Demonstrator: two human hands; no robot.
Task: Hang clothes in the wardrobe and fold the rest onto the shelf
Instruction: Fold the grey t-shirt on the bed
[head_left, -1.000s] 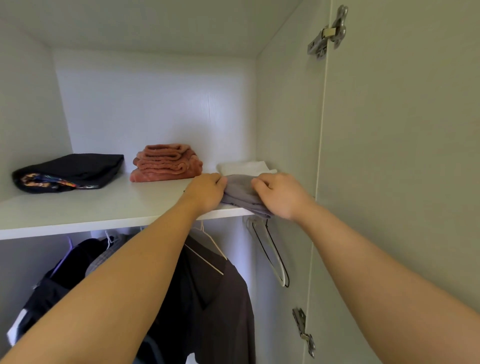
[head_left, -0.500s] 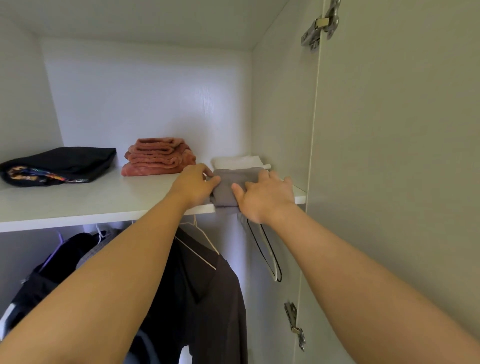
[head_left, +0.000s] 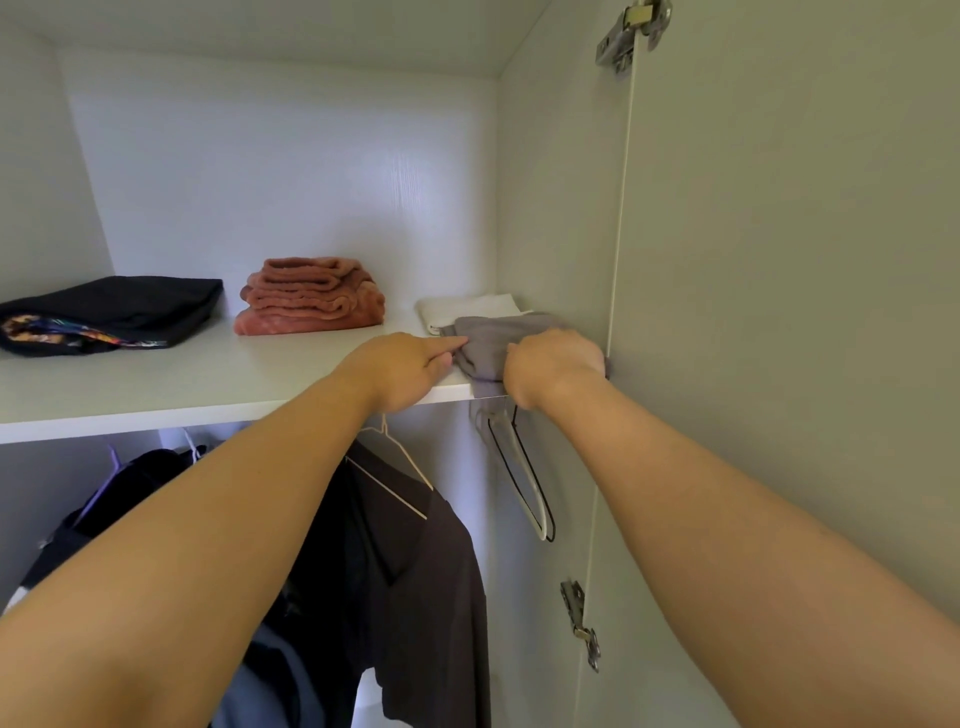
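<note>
Your left hand (head_left: 408, 370) presses a straight forefinger against the grey cloth (head_left: 491, 340); your right hand (head_left: 555, 364) grips its other side with curled fingers. Between them it lies bunched at the shelf's (head_left: 208, 376) right front corner, just before a folded white cloth (head_left: 467, 307).

Arms outstretched; left hand (head_left: 400, 366) index straight, touching grey cloth (head_left: 485, 338); right hand (head_left: 553, 364) gripping it.

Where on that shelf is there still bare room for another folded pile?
The shelf is bare along its wide front strip, before the black bundle and pink towels, left of the left hand. The right end is crowded: grey cloth, white cloth, right hand.
</note>
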